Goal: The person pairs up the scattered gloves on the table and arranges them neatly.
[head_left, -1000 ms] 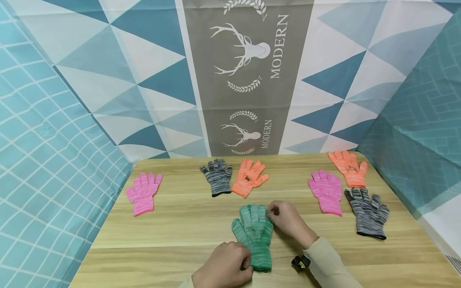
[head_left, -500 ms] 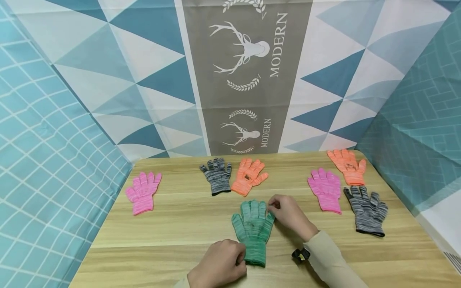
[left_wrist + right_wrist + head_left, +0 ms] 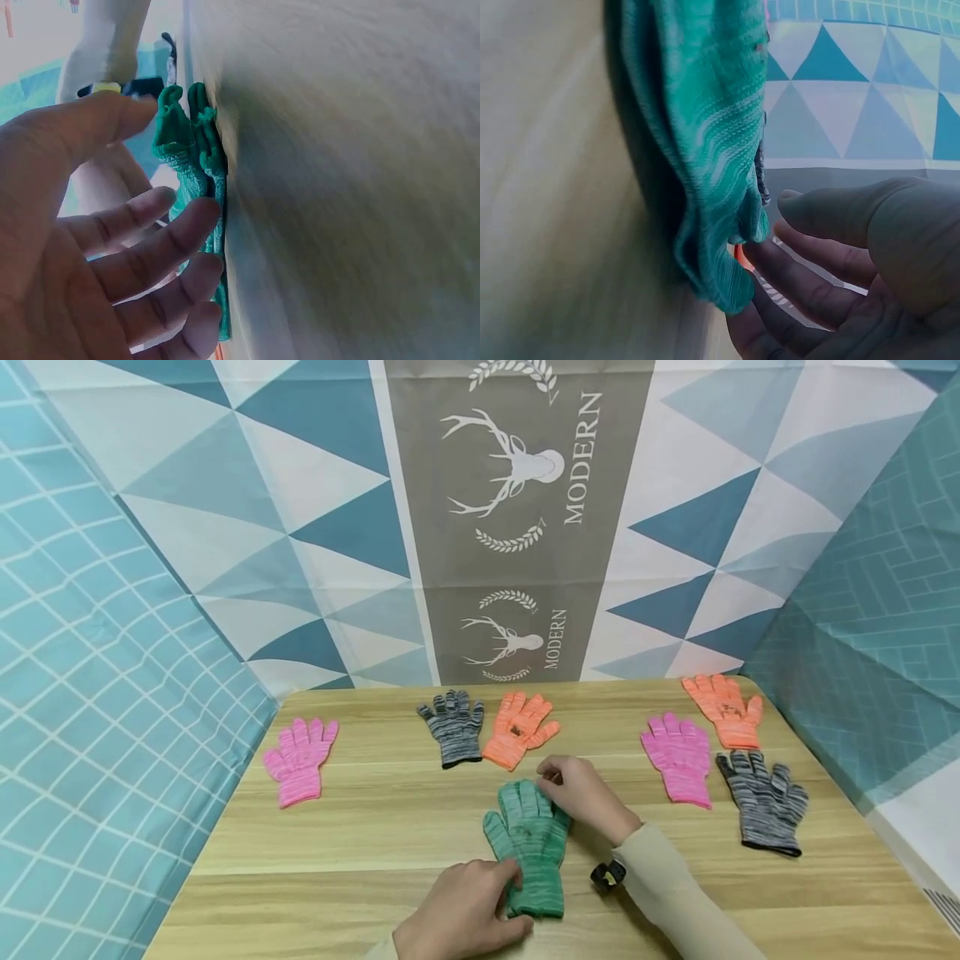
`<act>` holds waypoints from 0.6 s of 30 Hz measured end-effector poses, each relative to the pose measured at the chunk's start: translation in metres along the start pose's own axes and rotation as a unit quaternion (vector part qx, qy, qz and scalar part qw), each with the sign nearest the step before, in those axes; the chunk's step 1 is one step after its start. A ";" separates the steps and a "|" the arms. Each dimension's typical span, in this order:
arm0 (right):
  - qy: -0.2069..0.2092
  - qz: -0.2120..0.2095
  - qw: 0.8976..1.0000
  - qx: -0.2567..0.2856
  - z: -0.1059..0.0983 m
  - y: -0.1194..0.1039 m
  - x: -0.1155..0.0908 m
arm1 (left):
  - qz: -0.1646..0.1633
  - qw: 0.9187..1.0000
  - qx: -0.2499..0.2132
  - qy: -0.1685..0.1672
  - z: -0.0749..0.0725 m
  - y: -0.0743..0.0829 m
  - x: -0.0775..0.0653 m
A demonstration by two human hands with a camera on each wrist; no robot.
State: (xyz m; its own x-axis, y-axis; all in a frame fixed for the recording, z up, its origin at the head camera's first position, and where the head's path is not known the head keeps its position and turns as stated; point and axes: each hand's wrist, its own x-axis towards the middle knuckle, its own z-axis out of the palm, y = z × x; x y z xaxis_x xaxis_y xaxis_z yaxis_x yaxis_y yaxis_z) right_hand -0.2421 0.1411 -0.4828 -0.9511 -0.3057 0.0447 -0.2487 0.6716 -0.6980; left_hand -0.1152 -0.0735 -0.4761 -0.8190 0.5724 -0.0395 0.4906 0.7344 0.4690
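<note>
Head view is showing a wooden bench [image 3: 360, 843]; I am taking the green glove [image 3: 536, 843], lying at its near middle, as the clock's centre. Between nine and ten o'clock, a pink glove [image 3: 300, 768] is lying alone near the left edge. At eleven, a grey glove [image 3: 453, 735] is lying, and just beside it, at twelve, an orange glove [image 3: 515, 733] is bearing a dark mark.

Between seven and eight, the left hand [image 3: 465, 906] is staying low beside the cuff, perhaps for steadying it; its thumb and fingers are standing apart, not clamping anything. The green glove is lying flat, its tips pointing to twelve and its thumb part to eleven, probably spread so for smoothing. Its knit is showing paler streaks; the wrist views are showing layered green cloth, maybe two gloves together, but I cannot tell surely. At one to two, the right hand [image 3: 577, 789] is bending over the tips; its thumb is standing apart from its fingers, which are seemingly touching the cloth without gripping.

Farther, at two, a second pink glove [image 3: 678, 760] and a second orange glove [image 3: 727, 714] are lying; toward three, a second grey glove [image 3: 765, 806] is lying.
</note>
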 end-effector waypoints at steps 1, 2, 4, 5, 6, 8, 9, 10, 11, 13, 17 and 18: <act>-0.002 -0.005 1.000 -0.002 0.001 -0.001 0.002 | 0.002 1.000 0.003 -0.002 0.000 0.000 0.000; -0.006 -0.010 1.000 -0.004 0.002 -0.001 0.004 | 0.006 1.000 0.007 -0.003 0.001 0.000 0.001; -0.017 -0.014 1.000 -0.009 0.003 -0.003 0.007 | 0.017 1.000 0.016 -0.004 0.002 0.000 0.001; -0.024 -0.012 1.000 -0.010 0.004 -0.003 0.008 | 0.022 1.000 0.017 -0.004 0.003 0.000 0.002; -0.030 -0.011 0.999 -0.012 0.005 -0.004 0.009 | 0.025 1.000 0.016 -0.005 0.004 0.000 0.002; -0.040 -0.011 0.999 -0.015 0.007 -0.005 0.009 | 0.027 1.000 0.012 -0.006 0.004 0.000 0.003; -0.042 -0.013 0.999 -0.016 0.007 -0.005 0.009 | 0.025 1.000 0.008 -0.008 0.004 0.001 0.003; -0.041 -0.015 0.999 -0.013 0.008 -0.005 0.009 | 0.026 1.000 0.006 -0.007 0.004 0.001 0.003; -0.040 -0.017 0.999 -0.008 0.008 -0.005 0.009 | 0.027 1.000 0.007 -0.007 0.004 0.002 0.002; -0.033 -0.019 0.999 0.002 0.009 -0.005 0.009 | 0.033 0.999 0.016 -0.004 0.003 0.002 0.002; -0.030 -0.004 1.000 0.004 0.011 -0.003 0.010 | 0.045 0.998 0.037 0.014 0.004 0.001 -0.001; -0.034 0.000 0.999 -0.002 0.011 -0.002 0.010 | 0.046 0.998 0.039 0.017 0.004 0.001 -0.001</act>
State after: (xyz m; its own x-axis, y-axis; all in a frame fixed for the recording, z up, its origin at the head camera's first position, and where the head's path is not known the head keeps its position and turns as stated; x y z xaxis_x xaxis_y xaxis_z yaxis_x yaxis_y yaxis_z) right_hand -0.2494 0.1291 -0.4887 -0.9366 -0.3503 -0.0048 -0.2486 0.6742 -0.6954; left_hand -0.1127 -0.0722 -0.4798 -0.7782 0.6273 0.0302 0.5849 0.7066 0.3983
